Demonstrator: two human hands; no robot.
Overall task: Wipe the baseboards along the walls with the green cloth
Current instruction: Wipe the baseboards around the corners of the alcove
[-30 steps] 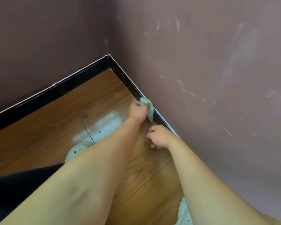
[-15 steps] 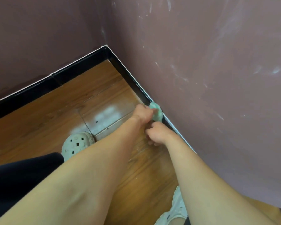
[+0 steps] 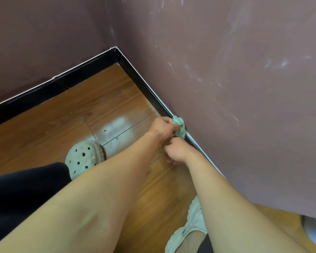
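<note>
Versus a second ago, the green cloth had slid along the right-hand baseboard, farther from the corner and nearer the person. The left hand had travelled with it, and the gap to the right hand had closed, so the two hands were just beside each other. More of the perforated clog showed at left, and a second shoe showed at the bottom.

The cloth was pale mint green, fuzzy and bunched into a small wad. It was pressed on the baseboard's white top edge, against the mauve wall. Left-hand fingers were curled tight round the wad. The right hand was a loose fist with fingers tucked under, nothing visible in it, resting on the wood floor at the foot of the baseboard.

The baseboard was glossy black with a thin white top line. The wall carried whitish scuffs. The floor had a pale hazy patch near the clog.
</note>
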